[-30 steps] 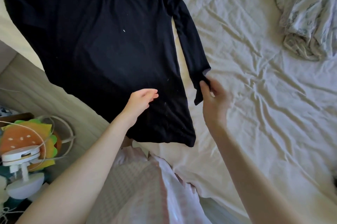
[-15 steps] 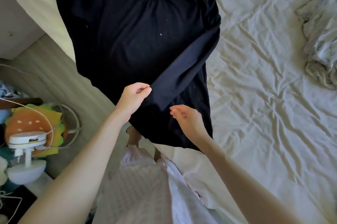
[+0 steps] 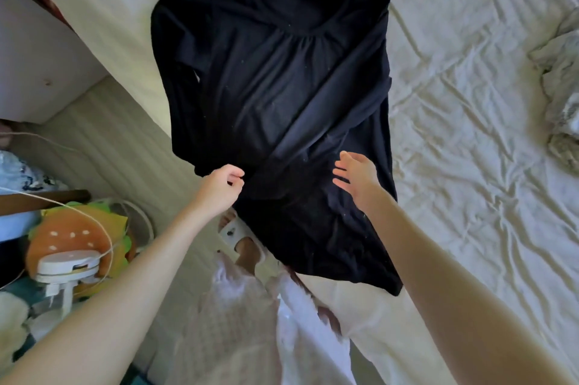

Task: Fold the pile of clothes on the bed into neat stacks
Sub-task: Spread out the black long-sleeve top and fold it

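A black long-sleeved top (image 3: pixel 275 80) lies spread on the bed (image 3: pixel 470 165), neckline away from me and hem hanging over the near edge. Its right sleeve is folded diagonally across the body toward the lower left. My left hand (image 3: pixel 222 185) pinches the cuff end of that sleeve at the top's left edge. My right hand (image 3: pixel 355 176) hovers over the lower part of the top with fingers straight and spread, holding nothing.
A crumpled pale patterned garment (image 3: pixel 560 102) lies at the bed's right side. On the floor at left stand a white fan (image 3: pixel 65 275), a burger-shaped cushion (image 3: pixel 75 234) and a cable. A white cabinet (image 3: pixel 40 65) is beside the bed.
The right sleeve was carried from the bed's right side across the top. My right hand let it go and opened, while my left hand took the cuff.
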### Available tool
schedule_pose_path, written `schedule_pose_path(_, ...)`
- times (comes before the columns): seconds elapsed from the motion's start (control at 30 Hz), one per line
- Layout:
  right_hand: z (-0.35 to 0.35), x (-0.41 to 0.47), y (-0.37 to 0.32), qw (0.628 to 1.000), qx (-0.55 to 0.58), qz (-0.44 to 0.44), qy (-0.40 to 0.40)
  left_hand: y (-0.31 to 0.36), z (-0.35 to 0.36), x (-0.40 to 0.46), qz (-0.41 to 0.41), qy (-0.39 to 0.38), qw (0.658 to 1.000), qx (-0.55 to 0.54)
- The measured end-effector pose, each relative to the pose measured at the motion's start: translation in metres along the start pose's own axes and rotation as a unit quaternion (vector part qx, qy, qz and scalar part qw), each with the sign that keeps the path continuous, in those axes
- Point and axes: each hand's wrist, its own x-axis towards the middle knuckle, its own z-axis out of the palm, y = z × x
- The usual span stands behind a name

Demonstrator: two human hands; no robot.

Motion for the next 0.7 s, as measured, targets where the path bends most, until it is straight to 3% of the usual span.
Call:
schedule_pose_path(0.33, -0.032, 0.065, -0.065, 0.994, 0.106, 0.029, 0.009, 0.13, 0.0, 0.072, 0.175, 0.032, 0.979, 0.099)
schedule_pose_path(0.7, -0.062, 0.137, -0.142, 0.946, 0.29, 0.12, -0.08, 0.289, 0.038, 0.176, 0.21, 0.006, 0.978, 0.007)
